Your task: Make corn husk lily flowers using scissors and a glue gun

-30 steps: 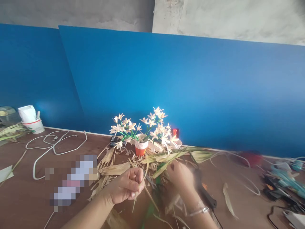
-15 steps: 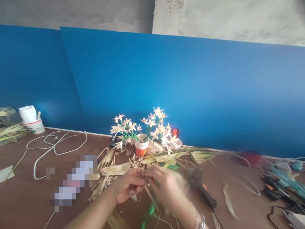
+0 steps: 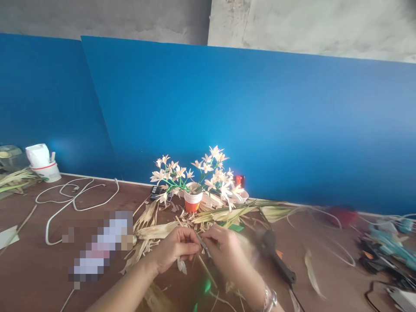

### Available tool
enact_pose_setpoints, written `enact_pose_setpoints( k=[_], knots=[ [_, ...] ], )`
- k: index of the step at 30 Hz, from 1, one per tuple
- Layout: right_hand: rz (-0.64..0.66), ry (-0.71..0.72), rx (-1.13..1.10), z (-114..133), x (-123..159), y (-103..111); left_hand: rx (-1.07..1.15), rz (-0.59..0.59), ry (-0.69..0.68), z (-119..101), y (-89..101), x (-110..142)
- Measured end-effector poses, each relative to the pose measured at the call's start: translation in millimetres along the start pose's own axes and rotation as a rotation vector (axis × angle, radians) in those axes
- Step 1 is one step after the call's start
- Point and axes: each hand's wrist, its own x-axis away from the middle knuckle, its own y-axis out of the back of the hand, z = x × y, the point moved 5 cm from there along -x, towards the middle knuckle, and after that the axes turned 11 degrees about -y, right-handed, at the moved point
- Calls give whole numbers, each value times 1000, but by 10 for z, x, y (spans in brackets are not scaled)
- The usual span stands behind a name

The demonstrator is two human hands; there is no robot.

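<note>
My left hand [image 3: 182, 249] is closed in a pinch above the middle of the table. Close beside it, my right hand [image 3: 225, 249] is pinched too, with a bracelet on its wrist. A thin greyish strip [image 3: 203, 243] runs between the two sets of fingertips; its kind is too small to tell. Dry corn husks [image 3: 157, 230] lie around and behind the hands. Just beyond stands an orange and white paper cup [image 3: 193, 201] holding pale husk-like flowers [image 3: 216, 173] on green stems. Below the hands, a thin pale stick [image 3: 208, 271] slants across the table.
A black glue gun [image 3: 276, 258] lies right of my right hand. On the left are a blurred-out object [image 3: 100, 247], a white cable [image 3: 78, 199] and a white tub [image 3: 47, 171]. Tangled tools [image 3: 383, 255] sit far right. A blue panel [image 3: 227, 108] rises behind the table.
My fingertips have moved slightly apart, and the thin greyish strip now shows between them. A pale husk scrap shows more below my left hand. The cup and flowers stay put.
</note>
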Motion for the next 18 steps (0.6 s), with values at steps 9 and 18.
enact_pose_setpoints(
  k=[9, 18],
  knots=[
    [18, -48, 163, -33, -20, -21, -532, -135, -151, -162, 38, 3],
    [24, 44, 212, 26, 26, -92, -622, -223, -131, -108, 15, -11]
  ],
)
